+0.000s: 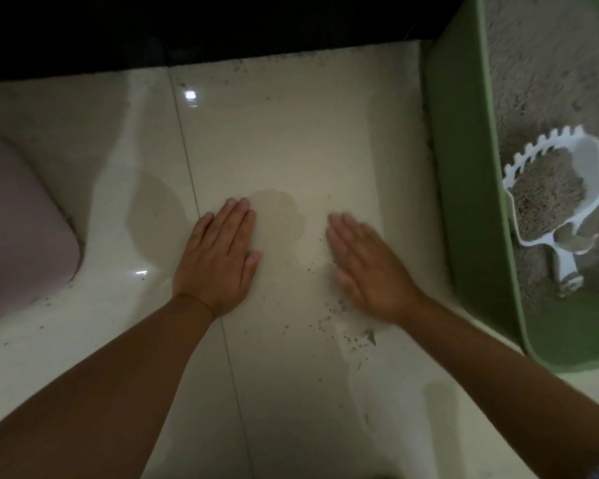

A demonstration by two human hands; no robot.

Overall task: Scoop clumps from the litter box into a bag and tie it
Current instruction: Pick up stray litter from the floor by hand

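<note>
The white slotted plastic scoop (554, 188) is lying inside the green plastic litter box (464, 188) on grey litter, loaded with a clump. Its long axis is running near-to-far, the handle pointing toward the person. It is probably stiff, light and best taken by the handle. The left hand (218, 254) and right hand (367, 267) are lying flat, released, on the pale tiled floor (291, 133), grasping nothing.

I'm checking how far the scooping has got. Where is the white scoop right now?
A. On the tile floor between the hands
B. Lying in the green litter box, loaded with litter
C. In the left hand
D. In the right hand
B: the scoop lies in the litter box with litter heaped in it, while the left hand and right hand are flat over the floor, holding nothing.
</note>
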